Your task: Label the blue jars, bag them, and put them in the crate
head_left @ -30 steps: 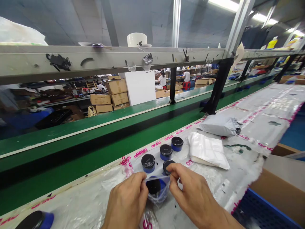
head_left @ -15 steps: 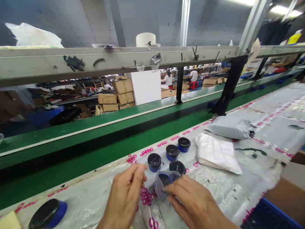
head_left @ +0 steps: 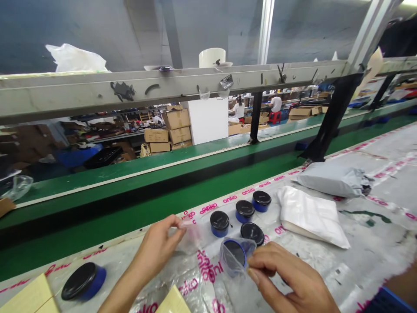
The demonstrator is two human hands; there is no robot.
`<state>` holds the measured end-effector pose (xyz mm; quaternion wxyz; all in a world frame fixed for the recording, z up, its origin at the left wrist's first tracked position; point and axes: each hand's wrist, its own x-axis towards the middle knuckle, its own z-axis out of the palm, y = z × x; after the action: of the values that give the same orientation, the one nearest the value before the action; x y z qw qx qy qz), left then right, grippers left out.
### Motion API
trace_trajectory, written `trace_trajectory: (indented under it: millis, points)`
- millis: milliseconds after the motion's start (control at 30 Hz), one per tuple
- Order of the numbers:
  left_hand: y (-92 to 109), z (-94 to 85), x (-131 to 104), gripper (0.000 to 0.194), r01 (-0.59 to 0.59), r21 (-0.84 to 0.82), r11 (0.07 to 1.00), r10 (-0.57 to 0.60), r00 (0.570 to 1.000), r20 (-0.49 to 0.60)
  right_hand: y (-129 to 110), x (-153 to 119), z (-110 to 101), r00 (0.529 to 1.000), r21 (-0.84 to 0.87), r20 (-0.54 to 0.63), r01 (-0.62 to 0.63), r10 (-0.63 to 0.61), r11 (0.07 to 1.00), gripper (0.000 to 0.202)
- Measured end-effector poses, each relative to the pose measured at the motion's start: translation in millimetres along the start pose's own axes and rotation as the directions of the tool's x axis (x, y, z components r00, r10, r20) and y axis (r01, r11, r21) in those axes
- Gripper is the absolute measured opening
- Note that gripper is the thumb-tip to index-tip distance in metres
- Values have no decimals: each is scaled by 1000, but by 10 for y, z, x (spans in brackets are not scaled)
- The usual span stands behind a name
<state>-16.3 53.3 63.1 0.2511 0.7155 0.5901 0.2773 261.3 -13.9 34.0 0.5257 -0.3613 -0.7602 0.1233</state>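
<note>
My right hand (head_left: 286, 274) pinches the edge of a clear plastic bag (head_left: 249, 245) that has a round black and blue container (head_left: 233, 256) inside it. Left of it, my left hand (head_left: 161, 241) is closed at the fingertips on a thin, clear piece of plastic (head_left: 192, 230), blurred by motion. Several similar containers stand just beyond the bagged one, among them one (head_left: 220, 223) between my hands and one (head_left: 252, 233) touching or close to the bag. Another container (head_left: 84, 281) lies at the lower left, beside yellow paper (head_left: 31, 298).
White folded packs (head_left: 311, 215) and a grey plastic parcel (head_left: 332, 179) lie at the right on the plastic-covered table (head_left: 124, 265). Behind runs a green conveyor (head_left: 156, 202), under a metal beam (head_left: 182, 82). A blue crate (head_left: 384, 302) shows at the lower right. Two people sit far back.
My left hand has moved left, now with thin clear plastic at its fingertips. My right hand has shifted slightly away from the container, still on the bag's edge. The view has turned slightly left.
</note>
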Motion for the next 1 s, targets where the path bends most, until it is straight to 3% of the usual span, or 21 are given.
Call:
trace_trajectory:
  millis: [100, 167, 333, 400, 500, 600, 667, 700, 767, 833, 867, 900, 933, 1000]
  points:
    - [218, -63, -47, 28, 89, -488, 869, -75, 996, 47, -17, 20, 24, 983, 89, 1, -184, 185, 979, 9]
    - [387, -13, -83, 32, 106, -665, 740, -107, 993, 40, -45, 48, 69, 943, 171, 18, -330, 332, 929, 13]
    - [789, 247, -95, 30, 75, -872, 483, -131, 991, 13, -121, 88, 225, 825, 423, 168, -555, 540, 716, 48]
    - [915, 333, -71, 29, 58, -921, 386, -134, 991, 6, -144, 91, 266, 813, 508, 231, -570, 535, 646, 57]
    - [1051, 437, -32, 29, 54, -945, 322, -156, 988, 3, -183, 118, 270, 821, 598, 240, -545, 517, 587, 44]
    - [1122, 514, 12, 33, 81, -934, 349, -158, 987, 27, -215, 167, 203, 769, 666, 163, -548, 618, 507, 44]
    - [1142, 543, 42, 36, 90, -897, 433, -155, 988, 24, -205, 194, 131, 734, 710, 114, -531, 669, 462, 47]
    - [1149, 550, 51, 39, 59, -859, 509, -167, 986, -31, -186, 204, 90, 731, 723, 90, -515, 676, 461, 47]
    - [1172, 555, 44, 55, -75, -688, 722, -182, 938, -294, -129, 225, 2, 739, 724, 36, -483, 672, 492, 47]
    - [1229, 554, -1, 64, -243, -389, 889, -15, 832, -554, -76, 253, -85, 740, 711, -20, -462, 672, 530, 47]
    - [1276, 555, -33, 60, -319, -262, 911, 118, 810, -574, -60, 272, -123, 739, 710, -33, -457, 673, 536, 47]
    - [1333, 558, -66, 53, -378, -194, 905, 232, 823, -519, -55, 293, -155, 742, 719, -31, -449, 670, 530, 46]
    - [1399, 562, -95, 46, -399, -202, 894, 296, 866, -402, -57, 312, -180, 751, 740, -16, -436, 660, 513, 44]
    - [1533, 575, -124, 31, -309, -346, 886, 293, 951, -98, -69, 342, -217, 781, 791, 39, -406, 624, 458, 39]
